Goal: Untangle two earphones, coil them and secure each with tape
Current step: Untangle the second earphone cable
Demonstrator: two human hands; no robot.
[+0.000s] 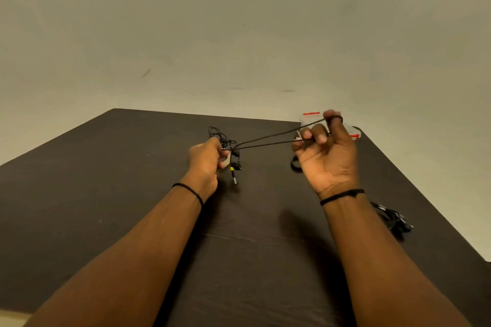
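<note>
The earphone cord [268, 139] runs as two taut strands above the middle of the table, from a knotted bunch at the left hand [206, 158] to the right hand [325, 156]. The left hand pinches the bunch, with the plug [234, 176] dangling just below it and loose loops [216, 133] spilling out on the far side. The right hand is raised, palm toward the camera, fingers curled, with the cord looped round a fingertip [335, 117].

This looks like winding the cord into a coil. To do it well, I would keep the strands lightly tensioned, lay each turn beside the last on the right hand's fingers, and let the left hand feed slack slowly so the bunch does not tighten into a knot.

The second earphone [393, 218] lies in a heap near the right edge of the table [132, 194], close enough that a sweep of the right forearm could push it off. A clear box with red trim [309, 117], perhaps the tape holder, sits at the far right corner behind the right hand. The near and left parts of the dark tabletop offer the widest room.
</note>
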